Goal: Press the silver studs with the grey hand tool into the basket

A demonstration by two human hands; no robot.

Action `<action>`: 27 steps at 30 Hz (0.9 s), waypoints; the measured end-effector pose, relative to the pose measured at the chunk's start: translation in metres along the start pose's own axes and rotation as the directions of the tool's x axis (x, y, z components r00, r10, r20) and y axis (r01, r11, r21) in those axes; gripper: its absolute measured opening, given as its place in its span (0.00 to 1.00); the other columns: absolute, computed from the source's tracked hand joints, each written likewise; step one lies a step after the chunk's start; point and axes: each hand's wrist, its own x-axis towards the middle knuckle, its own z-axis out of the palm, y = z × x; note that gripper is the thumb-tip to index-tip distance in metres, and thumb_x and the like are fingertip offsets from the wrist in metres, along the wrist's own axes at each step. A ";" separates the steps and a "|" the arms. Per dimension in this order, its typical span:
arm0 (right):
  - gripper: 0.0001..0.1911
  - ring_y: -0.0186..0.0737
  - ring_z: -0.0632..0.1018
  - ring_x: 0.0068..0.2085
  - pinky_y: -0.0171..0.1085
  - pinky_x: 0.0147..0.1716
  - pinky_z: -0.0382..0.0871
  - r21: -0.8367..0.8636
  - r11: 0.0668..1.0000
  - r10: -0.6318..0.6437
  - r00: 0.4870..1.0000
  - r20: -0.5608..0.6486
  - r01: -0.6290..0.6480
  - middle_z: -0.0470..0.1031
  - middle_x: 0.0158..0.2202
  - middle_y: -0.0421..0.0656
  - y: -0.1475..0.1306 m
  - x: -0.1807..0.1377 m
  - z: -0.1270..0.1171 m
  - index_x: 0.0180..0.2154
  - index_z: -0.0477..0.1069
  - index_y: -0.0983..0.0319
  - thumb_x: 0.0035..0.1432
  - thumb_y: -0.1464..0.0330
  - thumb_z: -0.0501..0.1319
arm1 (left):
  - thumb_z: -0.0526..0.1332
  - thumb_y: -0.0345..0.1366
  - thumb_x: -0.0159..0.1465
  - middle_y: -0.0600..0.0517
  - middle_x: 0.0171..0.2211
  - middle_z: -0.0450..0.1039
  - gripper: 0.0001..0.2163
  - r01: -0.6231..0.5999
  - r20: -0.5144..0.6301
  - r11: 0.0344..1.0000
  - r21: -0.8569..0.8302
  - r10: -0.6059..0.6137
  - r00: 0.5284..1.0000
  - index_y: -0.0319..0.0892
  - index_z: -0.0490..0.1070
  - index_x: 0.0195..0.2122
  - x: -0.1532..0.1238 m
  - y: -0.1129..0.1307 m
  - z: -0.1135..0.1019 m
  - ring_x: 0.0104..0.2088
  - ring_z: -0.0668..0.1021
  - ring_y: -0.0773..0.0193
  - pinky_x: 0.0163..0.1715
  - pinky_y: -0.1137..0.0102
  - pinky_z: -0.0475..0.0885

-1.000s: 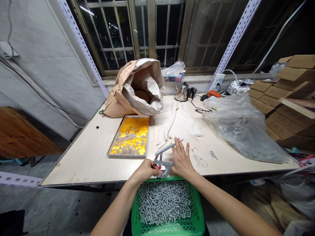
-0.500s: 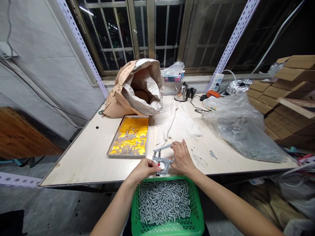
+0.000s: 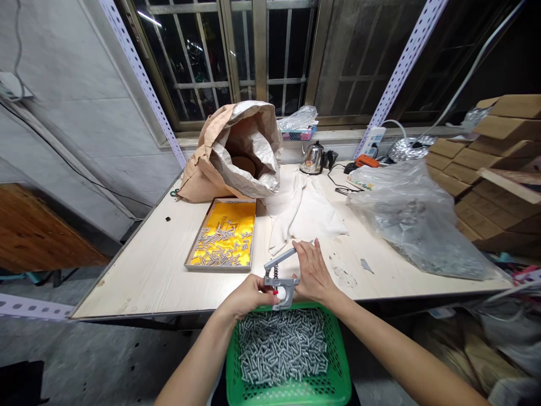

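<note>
A grey metal hand press tool [image 3: 282, 277] with a spring and a lever stands at the near edge of the table. My left hand [image 3: 246, 295] is pinched at the tool's jaw, where a small red bit shows. My right hand [image 3: 310, 272] curls round the tool's lever and body. Right below the hands, a green plastic basket [image 3: 338, 389] holds several small silver cylindrical parts.
A tray with a yellow lining [image 3: 225, 235] and silver parts lies left of the tool. Behind it stand an open paper sack [image 3: 236, 149], a white cloth [image 3: 305, 213] and a kettle [image 3: 312, 158]. A clear plastic bag [image 3: 416, 220] and cardboard boxes [image 3: 499, 158] fill the right side.
The tool's lever went down half a second ago and is now raised again. My right hand moved with it; my left hand stayed at the jaw.
</note>
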 end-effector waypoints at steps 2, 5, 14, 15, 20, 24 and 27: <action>0.41 0.53 0.57 0.58 0.59 0.61 0.39 -0.001 1.000 -0.010 1.000 -0.005 0.010 0.58 0.54 0.55 0.001 0.000 -0.001 0.59 0.47 0.72 0.41 0.71 0.55 | 0.70 0.37 0.40 0.56 0.18 0.68 0.11 0.004 0.017 1.000 -0.010 -0.004 1.000 0.36 0.74 0.22 0.000 -0.001 0.001 0.23 0.65 0.71 0.27 0.74 0.57; 0.41 0.53 0.58 0.57 0.58 0.61 0.39 -0.008 1.000 0.002 1.000 -0.004 -0.002 0.58 0.53 0.55 0.001 0.001 -0.004 0.59 0.48 0.71 0.41 0.70 0.55 | 0.70 0.37 0.40 0.55 0.19 0.69 0.11 -0.008 0.011 0.998 -0.060 0.009 1.000 0.35 0.73 0.21 0.001 -0.003 0.002 0.23 0.66 0.70 0.28 0.74 0.58; 0.40 0.53 0.59 0.56 0.58 0.61 0.41 -0.040 0.999 0.006 0.999 -0.043 -0.007 0.58 0.53 0.54 0.000 0.001 -0.010 0.59 0.47 0.70 0.44 0.69 0.55 | 0.71 0.35 0.41 0.55 0.22 0.72 0.11 -0.041 0.019 0.997 -0.064 0.043 0.999 0.36 0.77 0.26 -0.002 0.002 0.005 0.25 0.68 0.68 0.31 0.73 0.60; 0.40 0.53 0.58 0.56 0.58 0.61 0.41 -0.046 0.999 0.002 0.998 -0.057 -0.004 0.57 0.53 0.55 -0.001 0.001 -0.010 0.59 0.47 0.71 0.44 0.69 0.55 | 0.71 0.35 0.41 0.54 0.22 0.72 0.11 -0.043 0.029 0.998 -0.055 0.045 0.999 0.36 0.77 0.26 -0.003 0.004 0.004 0.25 0.68 0.68 0.31 0.73 0.60; 0.40 0.53 0.60 0.55 0.57 0.60 0.43 -0.027 1.000 -0.014 0.997 -0.081 0.012 0.58 0.52 0.54 -0.002 0.004 -0.013 0.58 0.50 0.72 0.42 0.70 0.56 | 0.71 0.35 0.43 0.54 0.23 0.73 0.12 -0.046 0.060 0.995 -0.083 0.051 0.997 0.37 0.77 0.28 -0.007 0.007 0.003 0.26 0.69 0.68 0.31 0.73 0.60; 0.33 0.52 0.63 0.50 0.54 0.56 0.54 -0.027 0.999 -0.030 0.992 -0.125 0.027 0.62 0.47 0.53 0.000 0.006 -0.015 0.54 0.56 0.71 0.44 0.68 0.56 | 0.71 0.38 0.43 0.54 0.23 0.72 0.12 -0.029 0.005 0.993 -0.114 0.030 1.000 0.36 0.76 0.25 -0.010 0.007 0.002 0.25 0.68 0.70 0.29 0.74 0.59; 0.26 0.49 0.66 0.45 0.46 0.46 0.63 -0.073 0.997 -0.028 0.997 -0.071 0.023 0.66 0.42 0.52 0.005 0.006 -0.014 0.50 0.61 0.70 0.48 0.66 0.56 | 0.68 0.44 0.47 0.52 0.26 0.73 0.16 -0.028 -0.078 0.993 -0.117 0.019 0.997 0.36 0.75 0.30 -0.011 0.008 -0.001 0.24 0.67 0.71 0.26 0.75 0.57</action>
